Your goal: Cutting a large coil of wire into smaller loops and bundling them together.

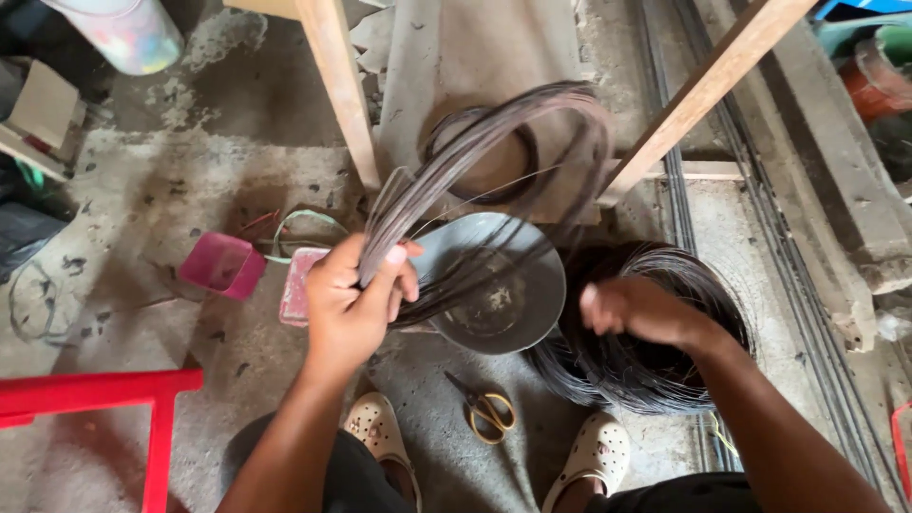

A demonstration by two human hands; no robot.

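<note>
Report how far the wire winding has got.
Done: a multi-turn hank of wire is looped. In hand: the left hand grips its gathered strands; the blurred right hand is over the big wire coil. Left: most of that coil. Scissors lie untouched.

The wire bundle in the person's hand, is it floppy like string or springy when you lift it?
Probably springy: the wire bundle arches up in a loop from the left hand instead of drooping. Loose strands splay apart, so it may snag or spread when moved. The big wire coil under the right hand looks dense, likely heavy.
</note>
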